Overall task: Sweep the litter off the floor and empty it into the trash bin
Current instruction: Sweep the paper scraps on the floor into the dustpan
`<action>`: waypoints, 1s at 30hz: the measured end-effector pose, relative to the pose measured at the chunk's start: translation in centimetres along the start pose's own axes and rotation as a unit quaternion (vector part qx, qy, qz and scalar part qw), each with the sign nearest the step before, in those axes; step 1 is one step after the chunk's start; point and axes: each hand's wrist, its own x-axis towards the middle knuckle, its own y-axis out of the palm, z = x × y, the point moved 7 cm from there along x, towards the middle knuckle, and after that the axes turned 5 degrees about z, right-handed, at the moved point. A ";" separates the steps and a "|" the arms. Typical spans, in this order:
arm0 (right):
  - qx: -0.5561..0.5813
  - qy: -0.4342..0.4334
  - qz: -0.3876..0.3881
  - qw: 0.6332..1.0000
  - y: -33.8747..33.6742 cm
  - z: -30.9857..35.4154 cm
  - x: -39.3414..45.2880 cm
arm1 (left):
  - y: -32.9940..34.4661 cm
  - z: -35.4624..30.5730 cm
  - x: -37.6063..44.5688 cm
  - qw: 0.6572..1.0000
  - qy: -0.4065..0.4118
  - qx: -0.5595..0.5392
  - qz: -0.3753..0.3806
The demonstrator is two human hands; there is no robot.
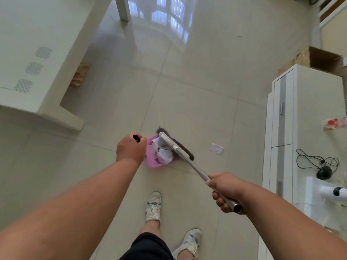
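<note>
My left hand is closed around the black top of the dustpan's handle. The pink dustpan rests on the tiled floor just beyond that hand, with crumpled white plastic litter lying in it. My right hand grips the broom's silver handle. The broom has a white head and dark bristles, and it lies across the dustpan's right-hand mouth. A small white scrap of paper lies on the floor to the right of the broom, apart from it. No trash bin is in view.
A white table stands at the left, with a brown bag on the floor under it. A white cabinet runs along the right, bearing a black cable. A cardboard box sits behind it. My feet stand near.
</note>
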 end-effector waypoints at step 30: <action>0.105 -0.022 -0.190 0.976 -15.3 -3.3 -0.7 | 6.9 -6.3 -1.0 0.992 0.066 0.057 0.087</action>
